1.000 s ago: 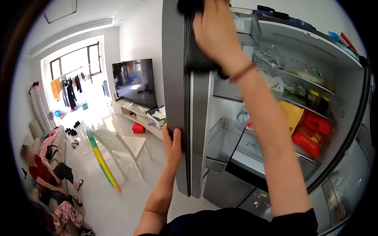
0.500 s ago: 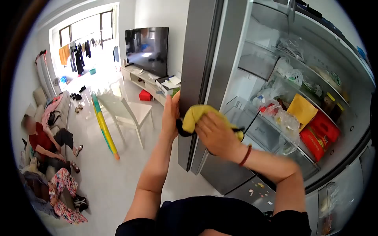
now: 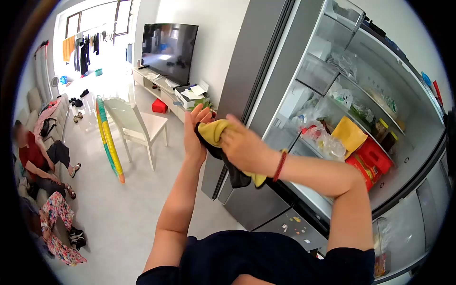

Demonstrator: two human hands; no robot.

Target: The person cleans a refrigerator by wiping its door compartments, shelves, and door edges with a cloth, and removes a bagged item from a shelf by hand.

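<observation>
My right hand (image 3: 244,147), with a red band at its wrist, is closed around a yellow and black cloth (image 3: 216,133). Part of the cloth hangs below my fingers. Beside it my left hand (image 3: 195,135) is raised with its fingers apart, its palm against the cloth's left edge. Just behind both hands stands the grey fridge door (image 3: 237,95), swung open. To the right, the open fridge (image 3: 408,114) shows shelves with plastic bags, a yellow packet (image 3: 350,135), a red package (image 3: 369,161) and dark jars with yellow lids (image 3: 381,129).
Two people (image 3: 35,156) sit on a sofa at the far left. A white chair (image 3: 137,123) and a yellow-green hoop (image 3: 108,142) stand on the floor. Behind are a television (image 3: 169,54), a low cabinet (image 3: 166,97) and a red box (image 3: 159,106).
My left hand has come off the door edge to the cloth. My right hand has come down from high on the door and moved left with the cloth. The view has shifted.
</observation>
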